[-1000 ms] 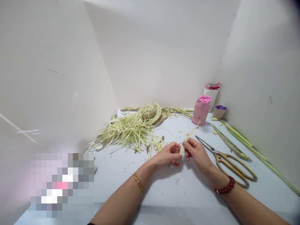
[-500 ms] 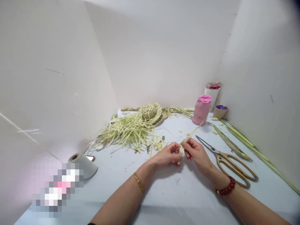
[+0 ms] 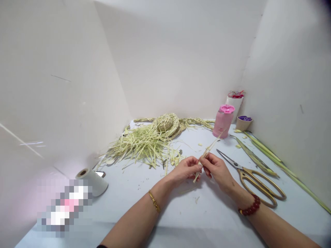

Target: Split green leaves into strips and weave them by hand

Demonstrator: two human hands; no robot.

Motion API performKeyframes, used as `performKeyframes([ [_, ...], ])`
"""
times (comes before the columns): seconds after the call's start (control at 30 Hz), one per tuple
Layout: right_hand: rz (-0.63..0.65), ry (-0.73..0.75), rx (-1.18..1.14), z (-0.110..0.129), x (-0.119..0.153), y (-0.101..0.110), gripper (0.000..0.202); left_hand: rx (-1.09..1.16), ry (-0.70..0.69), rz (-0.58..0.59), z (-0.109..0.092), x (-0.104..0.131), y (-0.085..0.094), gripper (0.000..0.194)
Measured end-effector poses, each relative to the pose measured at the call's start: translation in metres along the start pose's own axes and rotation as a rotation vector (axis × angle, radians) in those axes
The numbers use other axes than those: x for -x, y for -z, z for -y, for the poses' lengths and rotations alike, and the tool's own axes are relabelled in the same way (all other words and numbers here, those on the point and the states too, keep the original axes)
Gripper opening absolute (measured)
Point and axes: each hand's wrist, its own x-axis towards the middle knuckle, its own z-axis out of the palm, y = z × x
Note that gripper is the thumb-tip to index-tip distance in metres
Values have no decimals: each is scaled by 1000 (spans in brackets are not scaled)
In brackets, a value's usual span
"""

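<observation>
Pale plant strips (image 3: 209,148) run between my two hands near the middle of the table, their thin ends pointing up and right towards the pink bottle. My left hand (image 3: 188,168) pinches the lower part, and a short end sticks out below its fingers. Fingers of my right hand (image 3: 212,165) are closed on the same strips just beside the left fingertips. Large scissors with gold handles (image 3: 254,177) lie to the right of my right hand, blades slightly apart. Behind my left hand lies a heap of loose green strips (image 3: 144,143).
A coiled braid (image 3: 168,124) rests at the back. The pink bottle (image 3: 222,122), a white cup (image 3: 236,101) and a small cup with purple things (image 3: 243,124) stand back right. Long green stalks (image 3: 281,165) lie right; a white roll (image 3: 94,182) is at left.
The strip's lower end, earlier bunched at my left fingers, now points down below them. My left fingers have shifted slightly along it; both hands still hold the strips.
</observation>
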Motion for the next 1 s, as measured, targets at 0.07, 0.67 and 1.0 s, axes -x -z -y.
performKeyframes([
  [0.07,-4,-11,-9,-1,0,-1,31,23,10,0,0,1,-1,35],
  [0.67,-155,-45,-3,-5,-4,8,34,1,177,173,1,0,7,40],
  [1.0,-140,-106,7,-22,-1,13,32,9,143,86,16,-3,9,49],
])
